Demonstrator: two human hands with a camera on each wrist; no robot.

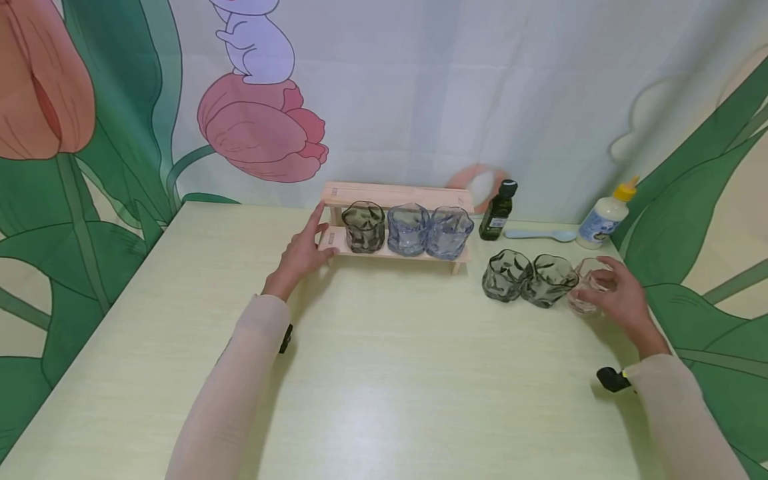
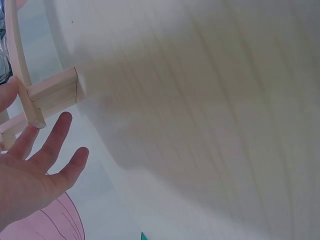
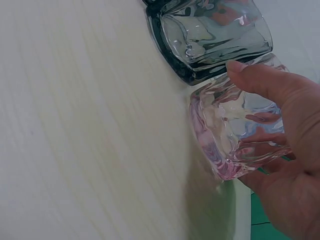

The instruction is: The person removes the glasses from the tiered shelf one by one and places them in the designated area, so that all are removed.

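Desk [image 1: 384,373], one, pale, wood-grained. Sleeves, two, light: my left [image 1: 240,393] and right [image 1: 690,407], each with a small black device at the wrist.

My right hand [image 1: 627,303]: fingers and thumb round a clear pinkish glass [image 3: 225,117], at the right side of the desk. Immediately left of it, two smoky grey glasses, wavy-sided: one nearer my grip [image 1: 549,280], its fellow [image 1: 507,275] farther left, the two side by side.

My left hand [image 1: 303,253]: spread wide, thumb and fingers touching the left end of a wooden rack [image 1: 396,193], two levels, toward the back of the desk. On its lower shelf, left to right: one smoky glass [image 1: 364,228], one blue glass [image 1: 408,230], a second blue glass [image 1: 450,233].

Behind the loose glasses: dark bottle [image 1: 498,212], black cap, upright; light-blue spoon [image 1: 540,235], lying flat; white bottle [image 1: 602,217], blue label, yellow nozzle.

Farthest: printed curtain [image 1: 390,100], tulips, leaves and a white animal figure.
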